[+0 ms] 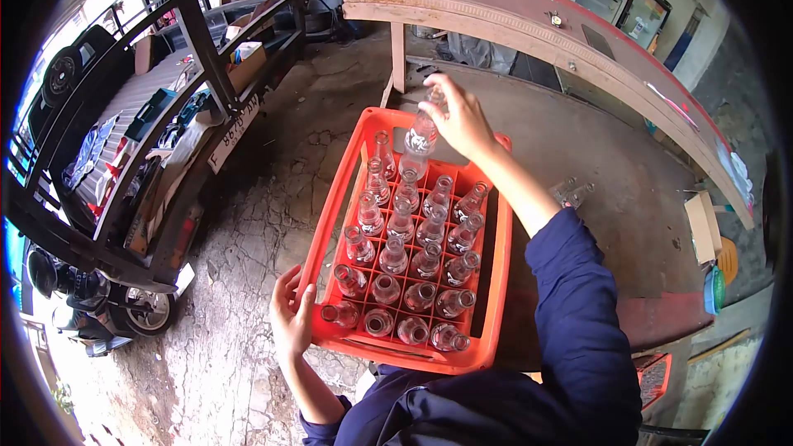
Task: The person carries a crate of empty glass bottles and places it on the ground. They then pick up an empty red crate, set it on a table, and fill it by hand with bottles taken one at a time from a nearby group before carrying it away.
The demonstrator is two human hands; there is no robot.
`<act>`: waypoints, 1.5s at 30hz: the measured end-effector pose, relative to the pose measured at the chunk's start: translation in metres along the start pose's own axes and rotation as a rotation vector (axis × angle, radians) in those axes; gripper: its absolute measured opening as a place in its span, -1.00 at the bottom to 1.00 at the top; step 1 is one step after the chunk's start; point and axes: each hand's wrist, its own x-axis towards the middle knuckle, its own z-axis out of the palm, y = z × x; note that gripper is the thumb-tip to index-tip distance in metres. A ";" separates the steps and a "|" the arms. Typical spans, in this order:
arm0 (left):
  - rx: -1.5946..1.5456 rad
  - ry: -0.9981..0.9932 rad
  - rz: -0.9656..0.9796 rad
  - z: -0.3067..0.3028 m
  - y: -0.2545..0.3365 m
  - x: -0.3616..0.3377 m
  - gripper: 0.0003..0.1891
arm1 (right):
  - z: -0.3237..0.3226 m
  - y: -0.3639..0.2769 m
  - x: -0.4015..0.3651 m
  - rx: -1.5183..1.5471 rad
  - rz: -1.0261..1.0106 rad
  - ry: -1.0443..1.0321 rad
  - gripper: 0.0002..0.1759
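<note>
A red plastic crate (489, 281) stands in front of me, its dividers holding several clear glass bottles (394, 256) upright in rows. At the crate's far end, my right hand (462, 122) is closed around the neck of a clear glass bottle (421, 134) with white lettering. That bottle is raised above its neighbours; my fingers partly cover its top. My left hand (291, 314) is at the near left edge of the crate, its fingers loosely curled and apart. The thumb lies against the crate's side, and nothing shows inside this hand.
A long wooden table (471, 2) with a reddish top stretches across the back right. On the left stands a dark metal-framed vehicle bed (216, 74) loaded with goods, near a motorcycle wheel (149, 307). More clear bottles (572, 192) lie right of the crate. Cracked concrete floor (223, 231) extends left.
</note>
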 end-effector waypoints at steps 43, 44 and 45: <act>0.012 -0.011 0.021 0.001 -0.005 0.001 -0.63 | -0.183 0.105 -0.166 -0.884 0.603 -0.505 -0.73; 0.011 -0.003 0.011 -0.002 -0.007 0.001 -0.63 | -0.183 0.100 -0.161 -0.863 0.595 -0.433 -0.72; 0.007 0.005 0.000 -0.002 -0.012 0.002 -0.63 | -0.186 0.088 -0.151 -0.844 0.586 -0.361 -0.72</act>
